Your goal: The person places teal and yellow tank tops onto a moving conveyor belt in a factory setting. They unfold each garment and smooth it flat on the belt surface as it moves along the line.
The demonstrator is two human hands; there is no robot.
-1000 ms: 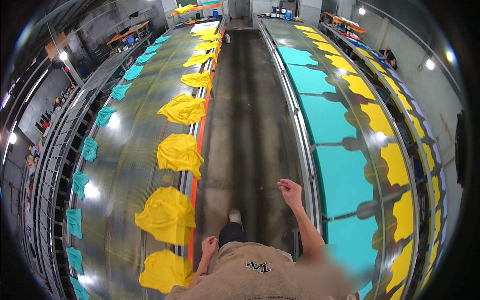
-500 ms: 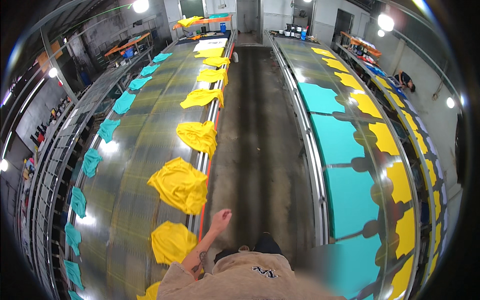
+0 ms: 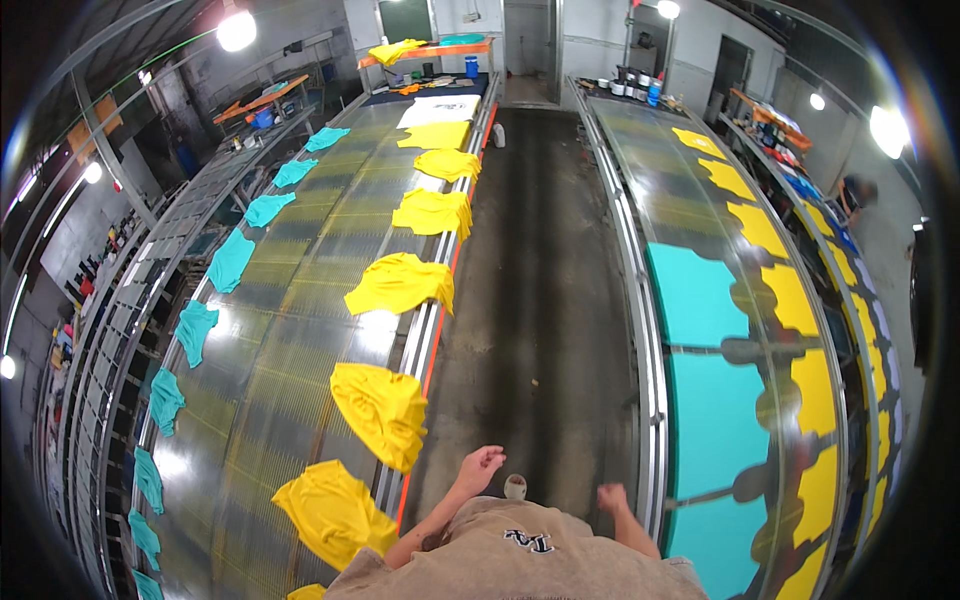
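Observation:
My left hand hangs over the aisle floor, fingers loosely curled, with nothing seen in it. My right hand, small and a little blurred, is closed like a fist beside the right table's metal rail, apart from it; no object shows in it. Nearest on the left are a bunched yellow shirt and another rumpled yellow shirt, both lying on the long left table. Closest on the right are flat teal shirt pieces, laid in a row along the right table's edge.
An aisle floor runs between the tables. More yellow shirts line the left table's inner edge, and small teal pieces its outer edge. Flat yellow pieces lie beyond the teal ones. Another person bends at the far right.
I have moved forward along the aisle, so shirts on both tables have shifted nearer. My right hand has come into view; my left stays low over the aisle, fingers curled.

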